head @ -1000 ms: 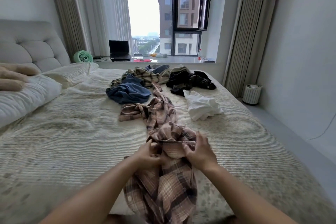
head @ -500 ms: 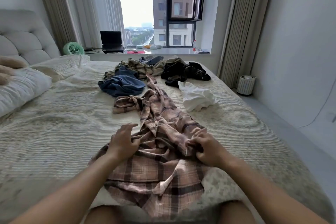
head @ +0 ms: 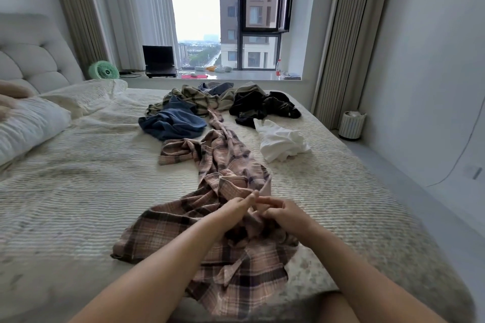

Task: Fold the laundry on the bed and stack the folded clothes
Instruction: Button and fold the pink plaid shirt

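A pink and brown plaid shirt (head: 223,165) lies stretched along the bed (head: 78,191), crumpled, its near end spread toward me. My left hand (head: 237,208) and my right hand (head: 282,211) meet at its middle, both pinching an edge of the fabric. Further back lie a blue garment (head: 172,123), a white garment (head: 280,143), a black garment (head: 259,107) and an olive plaid garment (head: 194,98), all unfolded. No folded stack is in view.
White pillows (head: 29,126) and a padded headboard (head: 34,57) are at the left. A green fan (head: 103,70) and a laptop (head: 158,60) stand on the window ledge. A small white bin (head: 351,125) sits on the floor right of the bed.
My hands were apart, spreading the plaid shirt's lower part; they have now come together at the middle, pinching one edge. The shirt's near end lies wider on the bed.
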